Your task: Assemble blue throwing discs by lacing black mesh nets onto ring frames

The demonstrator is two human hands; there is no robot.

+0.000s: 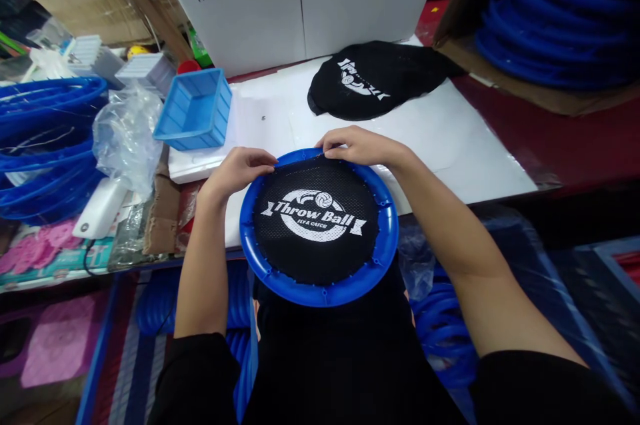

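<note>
A blue plastic ring rests tilted between the table edge and my lap. Black mesh fabric with a white "Throw Ball" print fills its middle, set on small pegs around the inside. At the upper left of the ring, my left hand pinches the mesh edge against the rim. My right hand is closed at the top of the rim, fingertips on the mesh edge there. Beyond it, more printed black mesh pieces lie on the white table sheet.
A light blue bin stands left of centre, near a clear plastic bag. Blue rings are stacked at the left, and more rings sit in a carton at the upper right. A large white box stands behind.
</note>
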